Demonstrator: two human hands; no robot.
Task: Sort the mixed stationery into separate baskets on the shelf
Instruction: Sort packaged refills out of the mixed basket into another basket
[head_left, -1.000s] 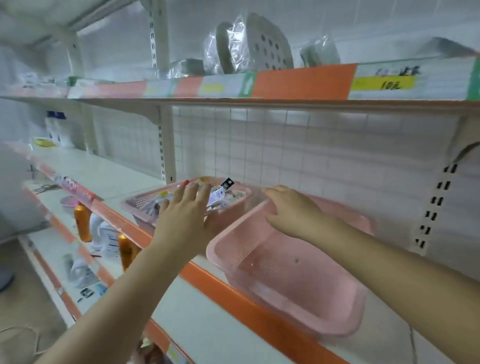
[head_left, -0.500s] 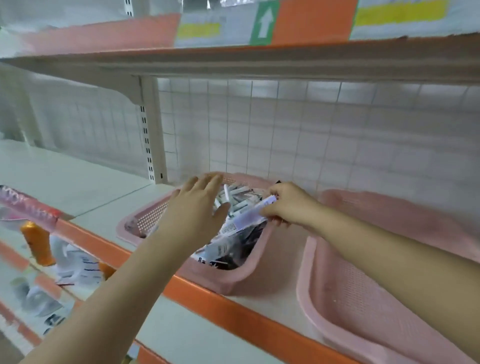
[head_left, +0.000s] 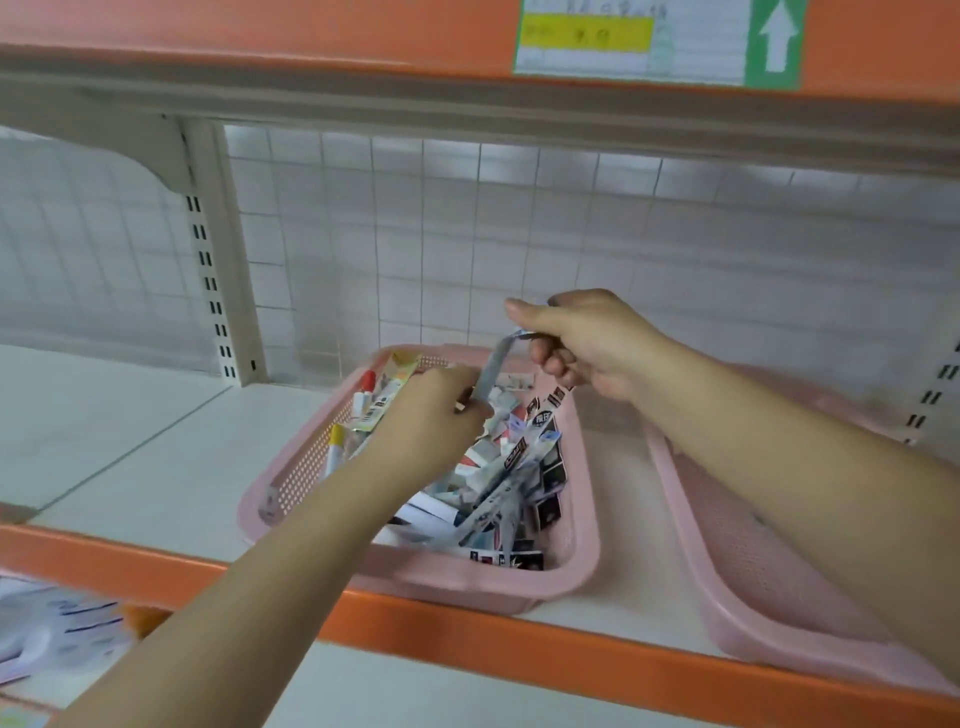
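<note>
Over pink basket (head_left: 467, 587) | my right grip (head_left: 587, 343) pinches pen packet (head_left: 491, 371) by its top end | judged light, slick, floppy | left grip (head_left: 431, 415): cannot tell.

back panel (head_left: 519, 234): white wire grid | shelf edge (head_left: 519, 644): orange | upright (head_left: 208, 260): cream, slotted | price label (head_left: 623, 41): overhead

left basket (head_left: 291, 483): pink plastic, smooth rim, perforated walls | right basket (head_left: 727, 561): same pink plastic, matt | stationery packs (head_left: 519, 467): glossy printed film, card | shelf (head_left: 130, 441): white, matt, smooth | edge strip (head_left: 519, 639): orange, slight sheen
</note>
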